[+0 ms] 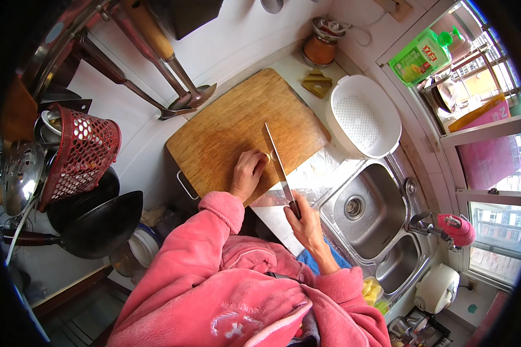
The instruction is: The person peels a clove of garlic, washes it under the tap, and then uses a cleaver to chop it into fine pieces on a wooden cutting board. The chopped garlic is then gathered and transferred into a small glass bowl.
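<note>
A large wooden cutting board lies on the counter before me. Near its lower right edge my left hand pinches a small pale piece of food, too small to name. My right hand grips the dark handle of a kitchen knife. Its long blade points away from me across the board, just right of the pale piece; whether blade and piece touch I cannot tell.
A white plastic colander stands right of the board, beside a double steel sink with a faucet. Ladles hang above the board's left side. A red perforated basket and black wok are at left. A blue cloth lies near my right forearm.
</note>
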{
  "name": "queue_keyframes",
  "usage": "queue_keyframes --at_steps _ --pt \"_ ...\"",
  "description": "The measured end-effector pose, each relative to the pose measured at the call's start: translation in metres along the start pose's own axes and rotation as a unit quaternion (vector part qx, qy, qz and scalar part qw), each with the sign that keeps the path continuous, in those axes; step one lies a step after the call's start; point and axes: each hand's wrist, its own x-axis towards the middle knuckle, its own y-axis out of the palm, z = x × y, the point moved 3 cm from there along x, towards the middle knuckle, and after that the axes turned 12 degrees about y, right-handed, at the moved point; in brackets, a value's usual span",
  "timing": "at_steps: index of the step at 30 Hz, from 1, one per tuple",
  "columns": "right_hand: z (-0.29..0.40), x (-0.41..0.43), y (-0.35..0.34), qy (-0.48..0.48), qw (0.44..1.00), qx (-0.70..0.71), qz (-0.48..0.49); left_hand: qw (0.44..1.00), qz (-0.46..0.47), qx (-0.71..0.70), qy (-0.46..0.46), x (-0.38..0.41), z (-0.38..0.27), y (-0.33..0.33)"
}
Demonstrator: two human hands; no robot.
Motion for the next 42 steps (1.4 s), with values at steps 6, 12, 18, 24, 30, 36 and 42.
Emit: queue_keyframes --at_steps 6,12,18,24,30,36,42 --pt "-0.007 -0.003 0.006 -0.011 1.0 0.009 -0.008 1.0 -0.014 0.008 -0.006 -0.002 0.0 0.004" --pt "-0.006 -0.004 0.004 0.007 1.0 0.0 0.012 1.0 -0.007 0.013 -0.004 -0.004 0.004 0.005" --pt "-0.01 -0.004 0.006 -0.023 1.0 0.011 -0.017 1.0 0.008 0.009 -0.001 -0.002 0.001 0.004" --pt "-0.01 -0.008 0.011 -0.027 0.999 -0.006 -0.02 1.0 0.01 0.013 0.0 -0.002 0.0 0.004" --pt "-0.014 -0.012 0.017 -0.013 1.0 -0.024 -0.012 1.0 0.021 0.018 0.0 -0.003 -0.003 0.005" --pt "-0.017 -0.015 0.025 -0.038 0.999 0.0 -0.025 0.998 0.044 0.024 -0.023 0.0 -0.009 0.002" --pt "-0.015 -0.019 0.033 -0.033 0.998 0.007 -0.046 0.998 0.055 0.017 -0.034 -0.002 -0.009 0.004"
